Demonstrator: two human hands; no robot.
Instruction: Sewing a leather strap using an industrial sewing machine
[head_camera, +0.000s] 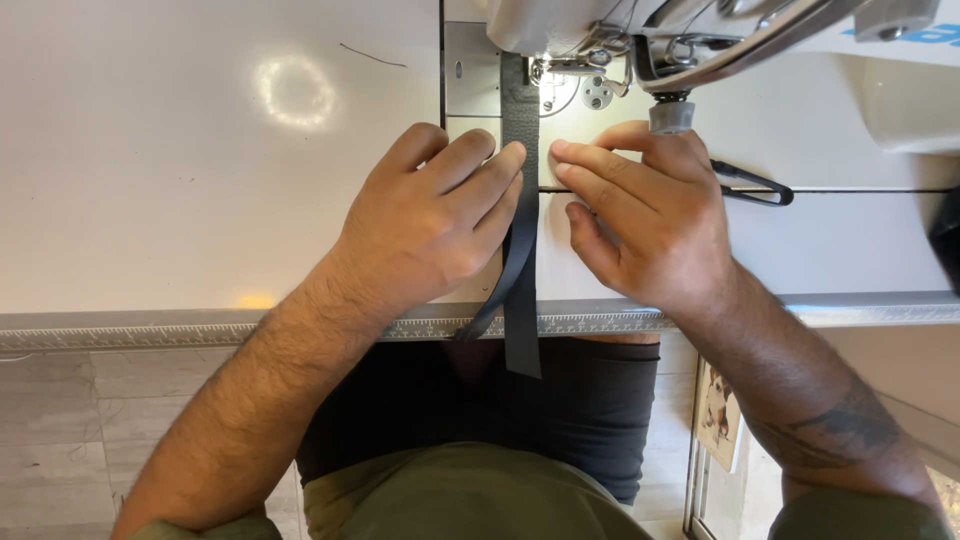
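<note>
White sewing table (200, 200), smooth and glossy; a round glare of lamp light sits on its left half, and a loose dark thread (372, 56) lies farther back. Front edge carries a pale metal strip with a printed ruler scale (120, 330). Beyond the edge: grey tiled floor (60, 420) at lower left, and at lower right a small picture card (717, 412) leaning by the table leg.

Sewing machine head (720, 30), white with a curved metal guard, overhangs the top of the view and hides the needle area from above. Under it, the presser foot (563, 68) and a metal needle plate (470, 70) set into the table. A grey knob (671, 115) hangs down just behind the right hand. A black loop-shaped handle (752, 184) lies on the table right of that hand, partly covered by it.

Dark grey strap (520, 130) runs straight from the presser foot toward the person, between the two hands, over the table edge and down in front of the dark shorts. A second length of it curves off to the left below the left hand.

Left hand (435, 215) lies flat, fingers extended, fingertips pressing the strap's left edge. Right hand (640, 215) flat too, fingertips (560, 152) touching the strap's right edge. Neither hand is closed around anything.
</note>
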